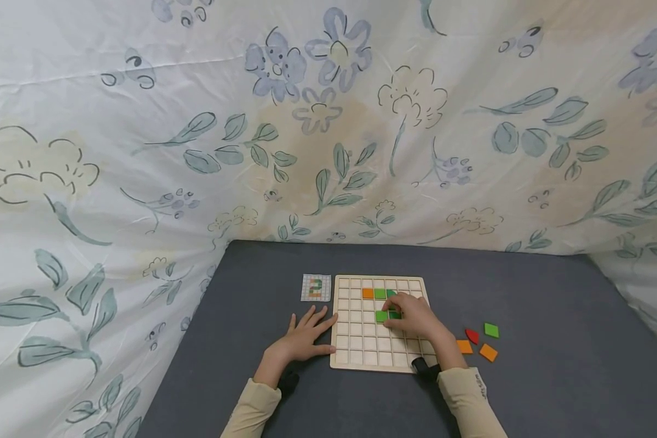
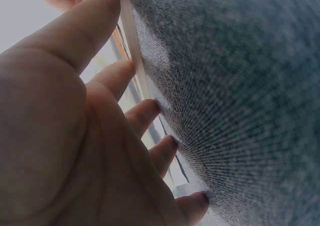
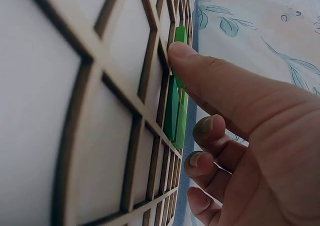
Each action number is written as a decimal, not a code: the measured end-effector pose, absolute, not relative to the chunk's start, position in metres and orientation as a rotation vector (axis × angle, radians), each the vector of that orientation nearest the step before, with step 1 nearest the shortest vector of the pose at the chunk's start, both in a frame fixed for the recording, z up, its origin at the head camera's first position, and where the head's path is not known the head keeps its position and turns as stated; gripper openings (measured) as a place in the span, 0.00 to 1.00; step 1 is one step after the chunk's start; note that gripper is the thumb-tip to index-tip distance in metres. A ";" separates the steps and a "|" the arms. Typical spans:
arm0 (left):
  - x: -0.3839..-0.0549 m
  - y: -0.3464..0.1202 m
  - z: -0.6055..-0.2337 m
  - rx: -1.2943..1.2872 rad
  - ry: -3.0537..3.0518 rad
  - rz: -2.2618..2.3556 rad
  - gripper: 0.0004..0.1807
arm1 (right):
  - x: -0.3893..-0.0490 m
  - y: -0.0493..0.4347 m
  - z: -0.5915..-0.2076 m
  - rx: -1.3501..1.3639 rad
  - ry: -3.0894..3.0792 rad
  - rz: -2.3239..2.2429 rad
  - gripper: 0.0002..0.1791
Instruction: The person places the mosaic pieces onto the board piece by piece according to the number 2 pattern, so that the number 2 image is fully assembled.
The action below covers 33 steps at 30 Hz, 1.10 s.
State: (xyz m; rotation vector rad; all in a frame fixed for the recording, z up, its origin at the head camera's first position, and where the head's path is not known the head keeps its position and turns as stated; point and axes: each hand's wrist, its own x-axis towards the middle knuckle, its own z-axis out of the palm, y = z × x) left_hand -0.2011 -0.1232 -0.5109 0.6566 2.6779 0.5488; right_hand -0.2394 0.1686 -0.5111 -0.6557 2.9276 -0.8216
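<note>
While left hand (image 1: 305, 340) splays empty and right hand (image 1: 415, 316) half-curls, hold unclear, green tile (image 1: 380, 316) looks light, stiff, best edge-pinched.

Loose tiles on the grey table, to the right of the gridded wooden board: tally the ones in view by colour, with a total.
Orange square tiles: 2
Green square tile: 1
Red tile: 1
Total: 4
</note>
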 end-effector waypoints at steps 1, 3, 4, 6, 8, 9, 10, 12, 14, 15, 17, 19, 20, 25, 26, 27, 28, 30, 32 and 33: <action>-0.201 -0.123 -0.511 0.656 2.679 0.548 0.40 | -0.239 0.169 -0.511 -0.654 2.929 -0.818 0.14; -0.201 -0.123 -0.510 0.656 2.680 0.548 0.40 | -0.239 0.169 -0.510 -0.647 2.929 -0.813 0.14; -0.201 -0.123 -0.510 0.655 2.680 0.549 0.40 | -0.239 0.170 -0.509 -0.644 2.929 -0.813 0.14; -0.201 -0.122 -0.510 0.654 2.681 0.548 0.40 | -0.238 0.170 -0.508 -0.640 2.927 -0.814 0.14; -0.200 -0.122 -0.509 0.653 2.681 0.549 0.40 | -0.238 0.170 -0.507 -0.642 2.924 -0.818 0.14; -0.200 -0.122 -0.509 0.652 2.680 0.551 0.40 | -0.238 0.171 -0.506 -0.644 2.923 -0.822 0.14; -0.200 -0.121 -0.508 0.651 2.679 0.554 0.40 | -0.238 0.171 -0.506 -0.646 2.923 -0.825 0.14; -0.199 -0.121 -0.507 0.650 2.674 0.559 0.40 | -0.237 0.172 -0.506 -0.648 2.924 -0.827 0.13; -0.198 -0.121 -0.507 0.647 2.671 0.563 0.40 | -0.236 0.173 -0.506 -0.642 2.927 -0.826 0.13; -0.198 -0.121 -0.506 0.649 2.671 0.564 0.40 | -0.236 0.173 -0.505 -0.642 2.929 -0.826 0.13; -0.198 -0.121 -0.506 0.649 2.670 0.562 0.40 | -0.235 0.174 -0.505 -0.637 2.932 -0.829 0.13; -0.198 -0.121 -0.506 0.651 2.672 0.559 0.40 | -0.234 0.175 -0.504 -0.627 2.933 -0.839 0.13; -0.198 -0.121 -0.506 0.654 2.672 0.559 0.40 | -0.234 0.176 -0.504 -0.627 2.933 -0.844 0.13; -0.198 -0.122 -0.504 0.665 2.671 0.563 0.40 | -0.232 0.182 -0.504 -0.627 2.931 -0.859 0.13; -0.197 -0.122 -0.504 0.667 2.670 0.561 0.40 | -0.232 0.183 -0.504 -0.632 2.933 -0.859 0.14; -0.197 -0.122 -0.504 0.669 2.669 0.563 0.40 | -0.232 0.184 -0.504 -0.640 2.936 -0.854 0.14; -0.197 -0.122 -0.504 0.671 2.668 0.566 0.40 | -0.232 0.185 -0.503 -0.637 2.938 -0.854 0.14; -0.197 -0.122 -0.504 0.674 2.668 0.572 0.40 | -0.231 0.187 -0.503 -0.663 2.951 -0.844 0.14; -0.197 -0.122 -0.503 0.673 2.667 0.573 0.40 | -0.230 0.189 -0.504 -0.677 2.962 -0.843 0.14; -0.197 -0.122 -0.503 0.674 2.666 0.577 0.40 | -0.229 0.191 -0.504 -0.685 2.967 -0.843 0.14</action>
